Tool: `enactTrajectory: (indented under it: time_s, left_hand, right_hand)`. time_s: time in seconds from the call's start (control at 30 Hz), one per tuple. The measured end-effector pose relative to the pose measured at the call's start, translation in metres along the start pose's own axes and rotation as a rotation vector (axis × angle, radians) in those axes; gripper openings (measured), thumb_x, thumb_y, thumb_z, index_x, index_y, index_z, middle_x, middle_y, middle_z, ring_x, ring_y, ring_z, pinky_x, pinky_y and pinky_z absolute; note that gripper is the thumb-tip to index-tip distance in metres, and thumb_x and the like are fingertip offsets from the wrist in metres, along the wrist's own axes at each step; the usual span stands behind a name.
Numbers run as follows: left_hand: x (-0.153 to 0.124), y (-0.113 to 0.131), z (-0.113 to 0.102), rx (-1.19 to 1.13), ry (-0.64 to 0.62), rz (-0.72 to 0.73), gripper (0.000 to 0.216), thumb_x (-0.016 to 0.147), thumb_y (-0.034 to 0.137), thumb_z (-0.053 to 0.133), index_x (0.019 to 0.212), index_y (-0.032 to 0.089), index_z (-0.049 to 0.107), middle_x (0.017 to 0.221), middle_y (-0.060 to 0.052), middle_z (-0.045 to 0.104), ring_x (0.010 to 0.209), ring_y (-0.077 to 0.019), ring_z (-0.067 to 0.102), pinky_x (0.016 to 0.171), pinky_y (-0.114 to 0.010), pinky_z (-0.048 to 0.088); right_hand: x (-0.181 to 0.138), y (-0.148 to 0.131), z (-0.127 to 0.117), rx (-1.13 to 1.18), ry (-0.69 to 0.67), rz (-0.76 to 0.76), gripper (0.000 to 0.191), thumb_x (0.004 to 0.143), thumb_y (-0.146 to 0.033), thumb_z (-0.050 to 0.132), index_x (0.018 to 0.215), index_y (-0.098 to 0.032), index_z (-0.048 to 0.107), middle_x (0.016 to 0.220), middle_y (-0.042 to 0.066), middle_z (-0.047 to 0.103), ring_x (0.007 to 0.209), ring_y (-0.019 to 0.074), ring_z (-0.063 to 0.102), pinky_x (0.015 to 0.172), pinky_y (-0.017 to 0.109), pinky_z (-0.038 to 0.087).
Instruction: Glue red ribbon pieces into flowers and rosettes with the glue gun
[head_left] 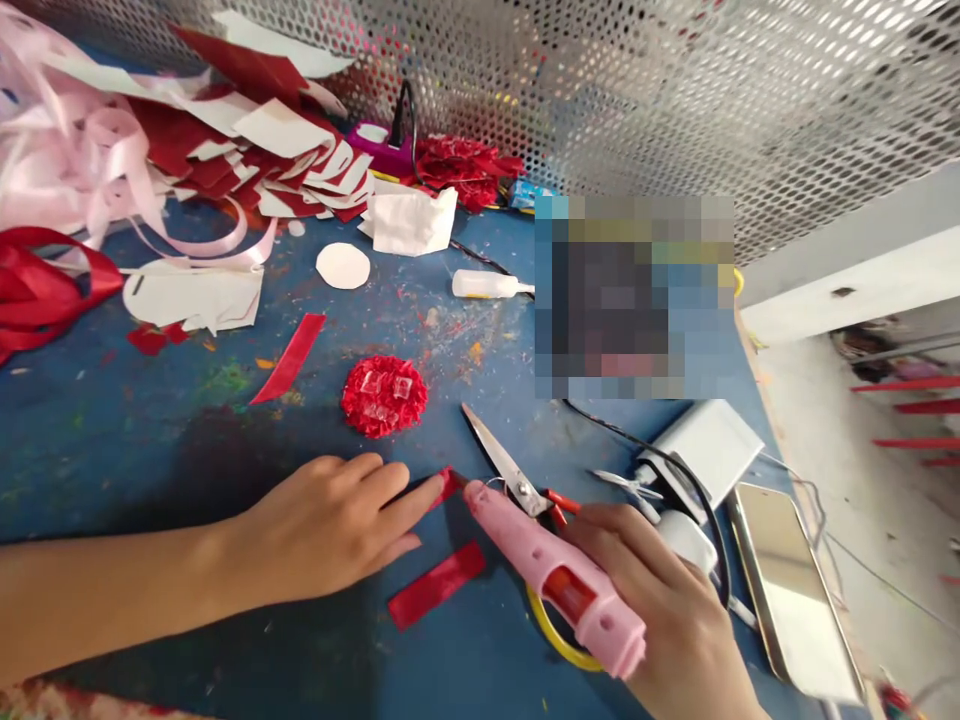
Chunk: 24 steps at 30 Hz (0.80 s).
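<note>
Near the middle of the blue table, my left hand point(352, 515) has its fingertips on a short red ribbon piece point(448, 484), most of it hidden under the fingers. Wrapped in my right hand point(660, 590) is a pink hot glue gun point(555, 580), its nozzle at the ribbon's free end. Scissors point(510, 465) with red and yellow on the handles lie open partly beneath the glue gun. One red ribbon strip point(436, 586) rests below my left fingers; another ribbon strip point(291, 358) lies farther left. Beyond my left hand sits a round red ruffled piece point(385, 396) with clear blobs on top.
Pink ribbon point(112, 170), red ribbon point(45, 290) and cut red-and-white sheets point(255, 130) pile up at back left. A white paper disc point(343, 266) and small white bottle point(487, 284) lie mid-table. At right are a white power bank point(705, 455), cables and a phone point(795, 590).
</note>
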<state>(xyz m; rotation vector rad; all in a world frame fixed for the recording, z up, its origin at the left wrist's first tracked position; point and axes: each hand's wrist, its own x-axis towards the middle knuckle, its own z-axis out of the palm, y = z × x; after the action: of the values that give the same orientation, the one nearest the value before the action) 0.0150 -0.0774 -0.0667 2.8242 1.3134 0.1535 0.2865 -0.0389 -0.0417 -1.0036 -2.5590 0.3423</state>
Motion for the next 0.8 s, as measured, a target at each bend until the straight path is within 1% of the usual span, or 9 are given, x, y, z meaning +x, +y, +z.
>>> enactTrajectory:
  time_s: [0.13,0.33,0.53,0.73,0.8]
  left_hand:
    - [0.001,0.000,0.000,-0.009,0.000,-0.004,0.042,0.094,0.032,0.039,0.132,0.017,0.042,0.078,-0.001,0.055,0.068,-0.0156,0.056,0.052,-0.028,0.039]
    - [0.000,0.001,0.003,-0.017,0.012,-0.004,0.043,0.093,0.034,0.039,0.132,0.017,0.042,0.078,-0.001,0.055,0.069,-0.0162,0.056,0.051,-0.028,0.039]
    - [0.000,0.000,0.004,-0.016,0.016,0.002,0.042,0.094,0.034,0.038,0.132,0.017,0.042,0.080,-0.002,0.056,0.069,-0.0162,0.057,0.052,-0.028,0.040]
    - [0.000,-0.001,0.005,-0.007,0.027,0.005,0.044,0.093,0.037,0.038,0.132,0.016,0.041,0.079,-0.002,0.056,0.067,-0.0166,0.058,0.051,-0.028,0.041]
    - [0.000,0.000,0.005,-0.004,0.025,0.003,0.045,0.093,0.038,0.039,0.132,0.016,0.041,0.080,-0.002,0.057,0.067,-0.0169,0.058,0.050,-0.028,0.041]
  right_hand:
    - [-0.001,0.000,-0.001,-0.022,0.009,-0.014,0.017,0.091,-0.028,0.042,0.085,-0.019,0.056,0.079,0.006,0.058,0.061,0.0114,0.060,0.050,0.021,0.046]
    - [-0.002,-0.002,-0.003,-0.043,0.020,-0.044,0.013,0.089,-0.020,0.043,0.085,-0.018,0.055,0.078,0.005,0.057,0.059,0.0099,0.059,0.050,0.020,0.046]
    - [-0.003,-0.003,-0.006,-0.056,0.009,-0.067,0.010,0.087,-0.019,0.045,0.085,-0.017,0.054,0.076,0.005,0.058,0.058,0.0100,0.058,0.048,0.020,0.044]
    - [-0.004,-0.006,-0.010,-0.083,-0.029,-0.058,0.016,0.089,-0.023,0.042,0.081,-0.018,0.055,0.070,0.004,0.059,0.053,0.0110,0.056,0.045,0.022,0.041]
    - [-0.005,-0.007,-0.013,-0.101,-0.060,-0.026,0.019,0.090,-0.024,0.040,0.080,-0.018,0.055,0.070,0.004,0.059,0.053,0.0116,0.057,0.045,0.023,0.041]
